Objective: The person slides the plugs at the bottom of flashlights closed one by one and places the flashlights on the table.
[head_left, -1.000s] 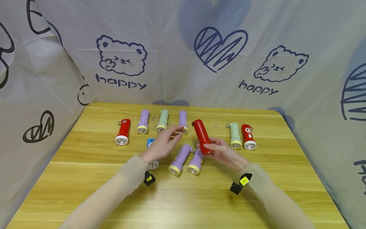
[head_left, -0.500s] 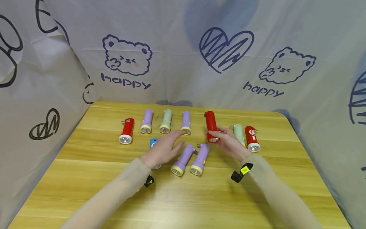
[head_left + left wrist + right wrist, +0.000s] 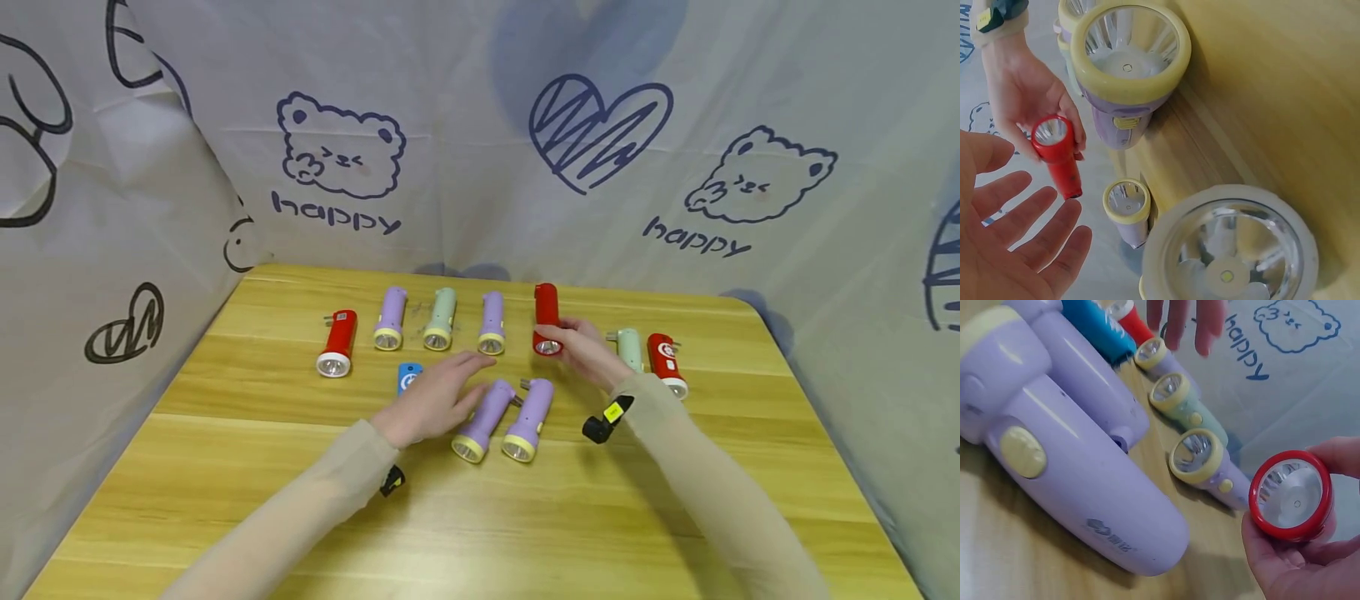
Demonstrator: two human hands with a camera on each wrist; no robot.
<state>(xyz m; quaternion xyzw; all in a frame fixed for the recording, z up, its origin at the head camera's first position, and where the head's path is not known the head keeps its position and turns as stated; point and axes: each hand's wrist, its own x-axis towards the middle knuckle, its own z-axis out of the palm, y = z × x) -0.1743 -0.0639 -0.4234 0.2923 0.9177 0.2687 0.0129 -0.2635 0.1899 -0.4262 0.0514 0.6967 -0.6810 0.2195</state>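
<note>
My right hand [image 3: 588, 354] grips an all-red flashlight [image 3: 547, 317] around its lens end, at the right of the back row. Its lens [image 3: 1290, 494] faces the camera in the right wrist view. My left hand [image 3: 435, 398] hovers with fingers spread and holds nothing, partly covering a blue flashlight [image 3: 409, 377]. Just to its right lie two purple flashlights, one tilted [image 3: 487, 417] and one beside it [image 3: 531, 417]. A third purple flashlight [image 3: 492, 321] stands in the back row, left of the red one.
Farther left in the back row are a green flashlight [image 3: 442, 317] and a purple flashlight [image 3: 391, 317]. A red flashlight with a white rim [image 3: 339, 342] lies at far left. Beyond my right hand lie a green flashlight [image 3: 630, 346] and another red flashlight [image 3: 666, 362].
My right hand has carried the red flashlight from above the front purple ones back and slightly right, turning it to line up with the back row. My left hand has barely moved.
</note>
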